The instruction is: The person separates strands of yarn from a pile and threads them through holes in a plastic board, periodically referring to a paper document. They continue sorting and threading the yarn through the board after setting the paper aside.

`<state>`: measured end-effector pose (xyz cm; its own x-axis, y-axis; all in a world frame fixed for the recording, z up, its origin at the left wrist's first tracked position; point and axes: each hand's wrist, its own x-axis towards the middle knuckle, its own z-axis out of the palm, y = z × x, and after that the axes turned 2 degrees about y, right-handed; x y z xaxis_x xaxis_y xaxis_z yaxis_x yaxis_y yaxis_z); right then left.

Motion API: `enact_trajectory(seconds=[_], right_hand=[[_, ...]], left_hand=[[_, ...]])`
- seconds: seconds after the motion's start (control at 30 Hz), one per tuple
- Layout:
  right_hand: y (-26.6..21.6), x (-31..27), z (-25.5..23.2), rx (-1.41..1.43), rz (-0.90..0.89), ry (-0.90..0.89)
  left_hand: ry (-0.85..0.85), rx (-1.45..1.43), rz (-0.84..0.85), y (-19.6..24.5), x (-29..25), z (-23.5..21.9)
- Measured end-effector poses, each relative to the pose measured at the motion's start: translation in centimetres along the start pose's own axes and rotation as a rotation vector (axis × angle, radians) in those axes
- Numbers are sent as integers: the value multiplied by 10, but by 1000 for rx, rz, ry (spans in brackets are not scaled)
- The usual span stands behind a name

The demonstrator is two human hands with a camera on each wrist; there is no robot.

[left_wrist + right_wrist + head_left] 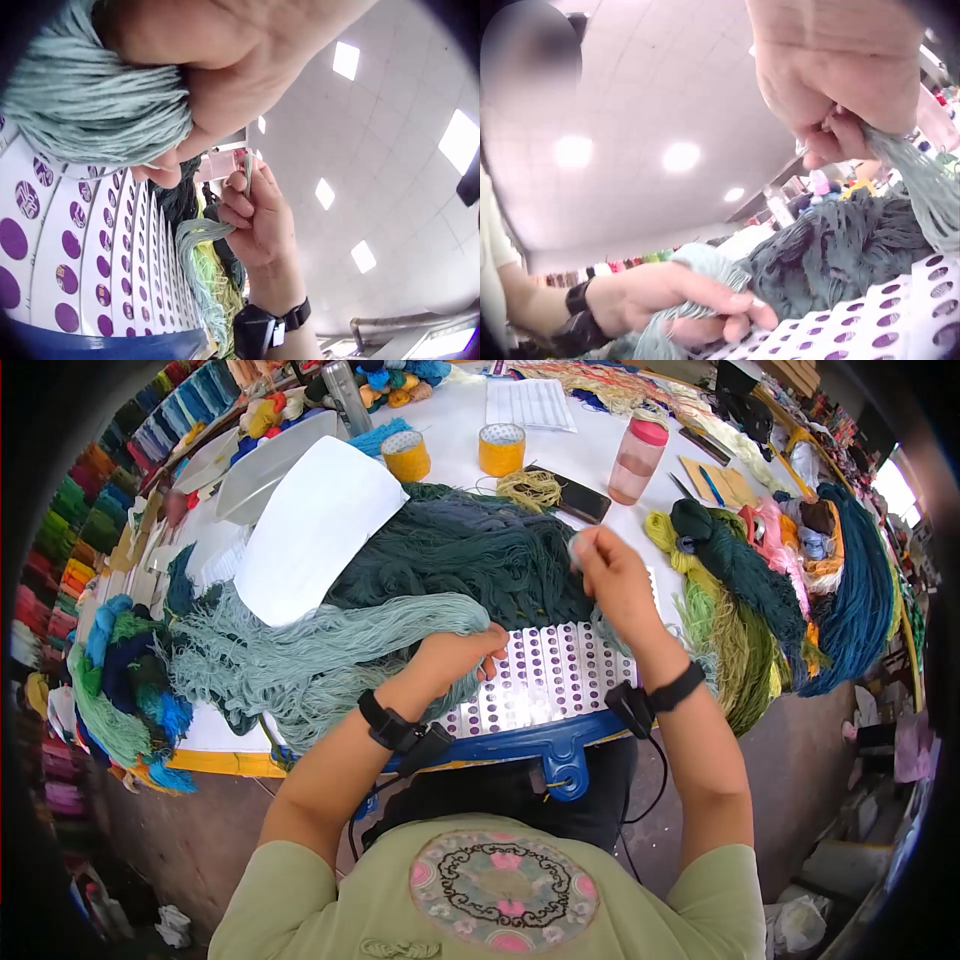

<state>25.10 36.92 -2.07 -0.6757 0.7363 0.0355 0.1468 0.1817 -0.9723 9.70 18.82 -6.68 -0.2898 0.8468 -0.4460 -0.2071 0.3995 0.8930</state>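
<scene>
My left hand [455, 660] grips a thick skein of pale grey-green thread [340, 645], which spreads leftward over the table edge. Held up to the right of it, my right hand [622, 588] has its fingers curled round a thinner hank of the same pale thread [201, 234], whose loose length hangs below the fist. A small tuft of this thread pokes out above the fingers in the left wrist view. Beyond both hands lies a heap of dark green thread [470, 555]. Under them are white strips with rows of purple dots [540, 675].
A white sheet [320, 525] lies over the threads at left. Farther back stand two yellow tape rolls [502, 450], a phone [568, 496] and a pink-lidded bottle [640, 458]. Coloured skeins [745, 570] drape over the right edge. A blue clamp-like part [565, 765] juts from the front.
</scene>
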Motion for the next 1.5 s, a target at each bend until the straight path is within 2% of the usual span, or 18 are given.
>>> enact_trajectory(seconds=[0.03,0.1,0.17,0.37,0.43,0.5,0.57,0.7,0.77,0.87,1.0,1.07,1.1,1.17,1.2,1.27,1.43,1.5], right_hand=[[1,-10,0,-140,-26,-109],[23,-27,14,-193,-190,-348],[29,-38,26,-454,-235,-329],[41,-36,28,-349,-178,-300],[40,-36,30,-366,-210,-290],[36,-37,30,-432,-195,-283],[31,-40,30,-432,-210,-290],[26,-41,31,-469,-210,-293],[28,-40,29,-453,-203,-271],[34,-37,29,-427,-173,-259],[33,-39,32,-400,-134,-296],[31,-41,32,-416,-152,-296],[30,-42,32,-431,-169,-295],[26,-42,31,-448,-161,-300],[24,-41,31,-459,-156,-306],[20,-40,31,-477,-166,-314],[16,-37,37,-506,-154,-254],[13,-32,38,-471,-69,-304]], left_hand=[[-48,71,34,-3,2,3],[-16,203,-28,-4,6,13],[45,557,-101,3,-1,21],[131,483,25,-17,4,16],[151,770,-98,-8,5,24],[160,772,-51,-7,-3,27],[178,415,12,-10,-5,28],[111,264,-69,1,-5,24],[63,695,-80,5,-5,18],[168,798,-26,-10,6,23],[192,863,-29,-12,2,27],[177,561,145,-20,-1,25],[173,559,148,-20,0,25],[175,-83,-2,-20,1,29],[172,-87,0,-18,1,27],[37,-310,58,-13,-1,19],[45,-210,-71,-7,3,17],[60,-176,-87,-8,7,18]])
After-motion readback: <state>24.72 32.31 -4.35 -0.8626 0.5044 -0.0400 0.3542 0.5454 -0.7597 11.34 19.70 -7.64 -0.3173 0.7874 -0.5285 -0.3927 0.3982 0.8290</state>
